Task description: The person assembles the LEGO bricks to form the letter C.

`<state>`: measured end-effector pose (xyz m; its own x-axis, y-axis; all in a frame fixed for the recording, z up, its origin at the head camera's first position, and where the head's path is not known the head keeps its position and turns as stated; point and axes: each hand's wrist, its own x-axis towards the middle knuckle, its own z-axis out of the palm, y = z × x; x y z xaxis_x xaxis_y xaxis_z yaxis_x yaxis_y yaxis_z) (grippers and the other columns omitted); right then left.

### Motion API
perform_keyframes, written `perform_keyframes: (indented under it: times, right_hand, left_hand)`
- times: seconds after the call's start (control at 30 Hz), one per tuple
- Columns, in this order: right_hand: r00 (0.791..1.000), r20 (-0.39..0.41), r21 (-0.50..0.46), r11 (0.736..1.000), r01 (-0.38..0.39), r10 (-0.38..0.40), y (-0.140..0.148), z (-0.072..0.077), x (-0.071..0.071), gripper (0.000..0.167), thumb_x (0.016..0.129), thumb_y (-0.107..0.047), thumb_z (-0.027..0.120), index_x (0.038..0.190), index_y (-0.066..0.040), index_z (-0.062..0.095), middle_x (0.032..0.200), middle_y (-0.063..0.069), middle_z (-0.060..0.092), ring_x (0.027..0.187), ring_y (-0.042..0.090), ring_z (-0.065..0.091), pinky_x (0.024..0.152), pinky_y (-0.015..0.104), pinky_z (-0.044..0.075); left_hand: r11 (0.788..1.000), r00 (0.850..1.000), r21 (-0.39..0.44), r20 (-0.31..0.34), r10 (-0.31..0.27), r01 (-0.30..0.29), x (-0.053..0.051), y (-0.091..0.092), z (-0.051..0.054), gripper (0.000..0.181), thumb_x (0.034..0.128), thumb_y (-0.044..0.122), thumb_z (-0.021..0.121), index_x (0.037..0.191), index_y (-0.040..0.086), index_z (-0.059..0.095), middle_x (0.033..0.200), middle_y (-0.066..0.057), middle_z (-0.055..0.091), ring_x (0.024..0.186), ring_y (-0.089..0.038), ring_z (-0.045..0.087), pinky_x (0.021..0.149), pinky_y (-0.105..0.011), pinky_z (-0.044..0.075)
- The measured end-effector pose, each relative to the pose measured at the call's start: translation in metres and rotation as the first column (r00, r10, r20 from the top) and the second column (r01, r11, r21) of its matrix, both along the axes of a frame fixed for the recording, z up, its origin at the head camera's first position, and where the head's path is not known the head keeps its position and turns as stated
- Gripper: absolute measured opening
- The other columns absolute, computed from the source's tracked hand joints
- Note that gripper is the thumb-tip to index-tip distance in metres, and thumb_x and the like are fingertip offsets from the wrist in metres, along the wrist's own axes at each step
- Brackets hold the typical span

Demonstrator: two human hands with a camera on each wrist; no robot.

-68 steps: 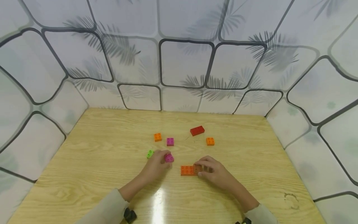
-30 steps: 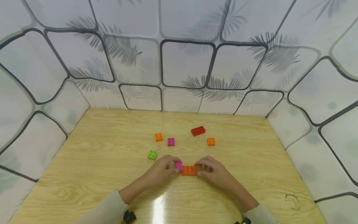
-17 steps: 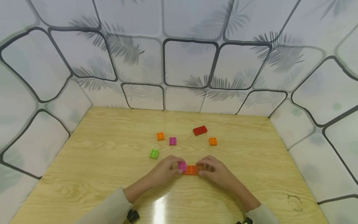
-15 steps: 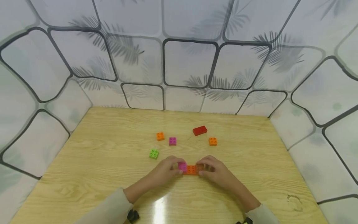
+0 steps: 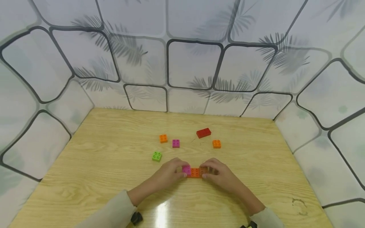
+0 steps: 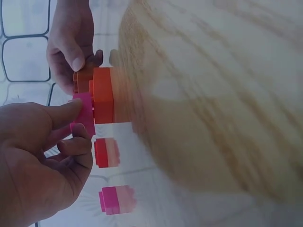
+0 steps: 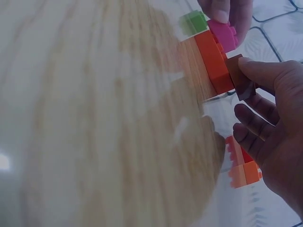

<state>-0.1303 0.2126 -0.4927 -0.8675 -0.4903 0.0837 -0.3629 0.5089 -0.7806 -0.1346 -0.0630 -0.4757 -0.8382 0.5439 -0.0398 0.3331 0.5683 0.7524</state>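
Observation:
My left hand (image 5: 169,172) pinches a pink toy building brick (image 5: 186,170) between thumb and fingers. That brick sits over the left end of a longer orange-red brick (image 5: 195,172) lying on the table. In the left wrist view the pink brick (image 6: 84,113) touches or nearly touches the long brick's studs; whether it is pressed fully on I cannot tell. At the other end, my right hand (image 5: 220,173) grips a brown brick (image 5: 203,171) on top of the same orange-red brick. The right wrist view shows the brown brick (image 7: 240,78) slightly tilted, under the thumb.
Behind the hands lie a green brick (image 5: 156,156), an orange brick (image 5: 163,138), a second pink brick (image 5: 176,143), a long red brick (image 5: 203,133) and another orange brick (image 5: 216,144). A patterned wall covering (image 5: 194,63) borders the wooden table (image 5: 114,145) at the back and sides.
My left hand has carried the pink brick rightward and nearer me onto the orange-red brick's left end, uncovering the green brick. The right hand keeps its grip on the brown brick.

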Motion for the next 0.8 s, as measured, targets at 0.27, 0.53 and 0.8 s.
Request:
perform_keyframes:
  times: [0.27,0.53,0.8]
  right_hand:
    - [1.0,-0.002,0.007,1.0,-0.003,0.003,-0.0003,0.0002,-0.0004,0.034,0.094,-0.035,0.072,0.125,-0.022,0.069,0.117,-0.012,0.06,0.094,0.015,0.056,0.076,0.026,0.05]
    - [1.0,-0.009,-0.006,1.0,-0.015,0.015,-0.0004,-0.0004,-0.0007,0.033,0.094,-0.032,0.072,0.125,-0.019,0.069,0.116,-0.01,0.061,0.093,0.012,0.055,0.076,0.026,0.05]
    - [1.0,-0.02,-0.006,1.0,-0.012,0.012,-0.0006,-0.0002,-0.0006,0.032,0.094,-0.033,0.072,0.124,-0.021,0.069,0.114,-0.011,0.061,0.093,0.014,0.056,0.077,0.026,0.05]
  left_hand:
    - [1.0,0.998,-0.019,-0.061,-0.021,0.02,0.0011,0.0004,-0.0009,0.031,0.0955,0.019,0.07,0.126,0.016,0.069,0.119,0.002,0.065,0.112,-0.014,0.062,0.095,-0.032,0.052]
    - [1.0,1.0,0.03,0.012,0.006,-0.006,-0.0003,-0.0012,-0.0028,0.031,0.0951,0.02,0.07,0.126,0.02,0.068,0.12,0.004,0.065,0.115,-0.015,0.061,0.096,-0.035,0.051]
    - [0.998,0.997,0.051,0.07,0.019,-0.023,0.0015,-0.0017,-0.0004,0.034,0.095,0.02,0.07,0.128,0.019,0.067,0.122,0.001,0.063,0.114,-0.018,0.059,0.095,-0.037,0.05]
